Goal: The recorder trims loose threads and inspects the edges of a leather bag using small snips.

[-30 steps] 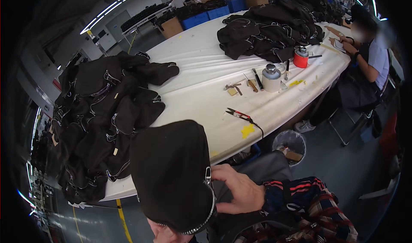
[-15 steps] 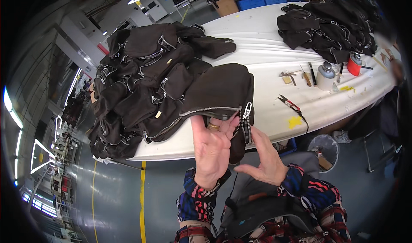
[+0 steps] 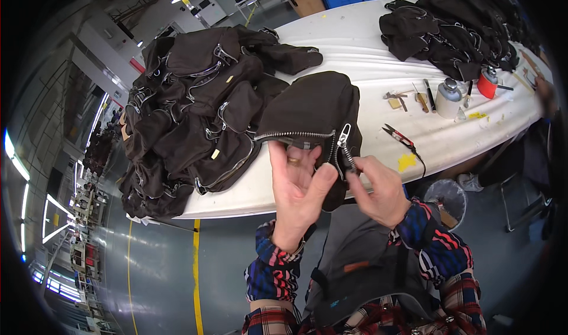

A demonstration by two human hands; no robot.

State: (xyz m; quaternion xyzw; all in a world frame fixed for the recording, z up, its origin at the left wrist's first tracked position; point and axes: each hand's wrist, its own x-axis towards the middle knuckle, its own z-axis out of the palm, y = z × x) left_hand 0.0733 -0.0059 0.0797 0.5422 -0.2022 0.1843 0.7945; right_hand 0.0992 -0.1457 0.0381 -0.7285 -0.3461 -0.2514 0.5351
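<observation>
I hold a dark brown fabric pouch (image 3: pixel 316 107) with a metal zipper up in front of me, above the near edge of the white table (image 3: pixel 355 51). My left hand (image 3: pixel 297 187) grips its lower edge, palm towards me, fingers behind the zipper tape. My right hand (image 3: pixel 378 190) pinches the zipper end (image 3: pixel 346 154) just below the silver slider (image 3: pixel 343 135). Both sleeves are striped red and blue.
A big pile of the same dark pouches (image 3: pixel 195 116) lies at the table's left end, another pile (image 3: pixel 449 30) at the far right. Snips (image 3: pixel 399 137), small tools, a white bottle (image 3: pixel 448 92) and a red cup (image 3: pixel 486 85) lie between. A bin (image 3: pixel 444 196) stands below.
The view has swung left and closer to the table. The pouch has turned in my hands, and my right hand has moved up from below it onto the zipper end.
</observation>
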